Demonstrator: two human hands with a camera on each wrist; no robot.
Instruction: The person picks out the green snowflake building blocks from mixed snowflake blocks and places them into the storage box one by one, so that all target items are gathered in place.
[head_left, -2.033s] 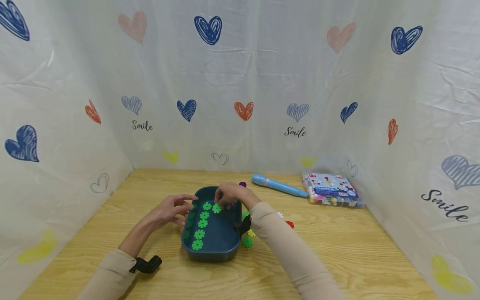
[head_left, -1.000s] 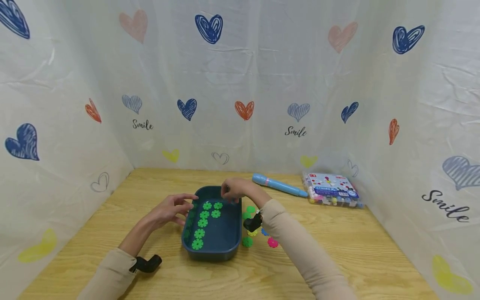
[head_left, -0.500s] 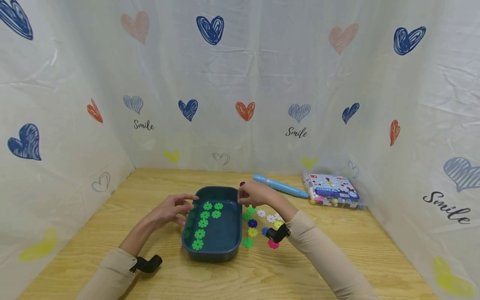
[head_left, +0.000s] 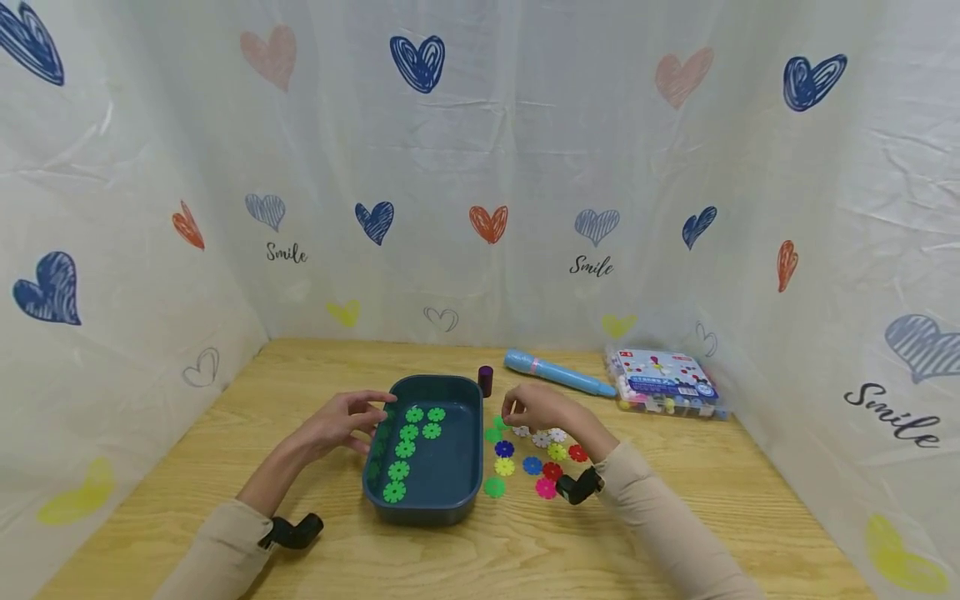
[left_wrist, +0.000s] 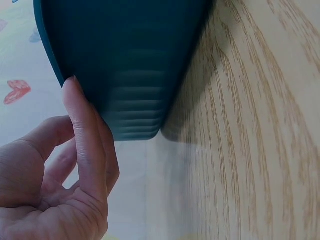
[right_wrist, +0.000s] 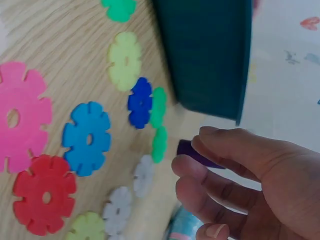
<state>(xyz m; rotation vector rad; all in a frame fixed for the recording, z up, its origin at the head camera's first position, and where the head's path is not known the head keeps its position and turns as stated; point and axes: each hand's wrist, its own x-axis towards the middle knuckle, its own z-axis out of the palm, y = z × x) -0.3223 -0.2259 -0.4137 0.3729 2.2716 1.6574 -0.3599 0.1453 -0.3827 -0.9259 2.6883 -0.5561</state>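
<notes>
A dark blue-green rectangular basin (head_left: 446, 471) stands on the wooden table. Inside, along its left side, lie several green flower-shaped discs (head_left: 405, 448), two of them forming a short second column. My left hand (head_left: 341, 427) is at the basin's left rim; in the left wrist view its straight fingers touch the edge. To the right of the basin, my right hand (head_left: 542, 408) hovers over loose green discs (head_left: 492, 435), its fingers loosely bent. Nothing shows between the thumb and fingers (right_wrist: 190, 170) in the right wrist view, where a purple cylinder (right_wrist: 197, 152) appears behind them.
Loose discs in white, yellow (head_left: 505, 467), blue (head_left: 532, 465), red (head_left: 577, 452) and pink (head_left: 546, 487) lie right of the basin. Farther back are a light blue microphone-like stick (head_left: 562, 373) and a clear plastic box (head_left: 663, 382) of small parts. A patterned curtain surrounds the table.
My right hand has left a green disc inside the basin, in the second column, and moved right over the rim to the loose discs. The left hand has stayed at the rim.
</notes>
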